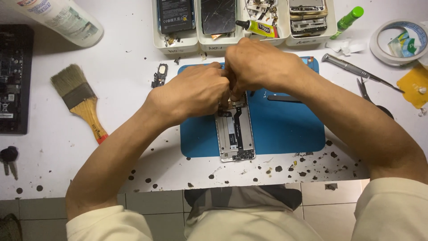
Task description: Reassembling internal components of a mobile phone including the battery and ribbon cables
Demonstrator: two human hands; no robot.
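Both hands – left hand [194,91], right hand [256,67] – pinch the top of the open phone [235,134] (middle of frame, on the blue mat [285,125]). It looks thin and easy to break – better held by its edges.

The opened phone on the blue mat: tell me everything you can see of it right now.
The opened phone lies flat, back cover off, long axis running away from the person, on the blue mat, its near end reaching the mat's front edge. A silvery frame surrounds a pale inner plate, a dark strip down the middle and a small board at the near end. The left hand and right hand cover its far end; what they pinch is hidden.
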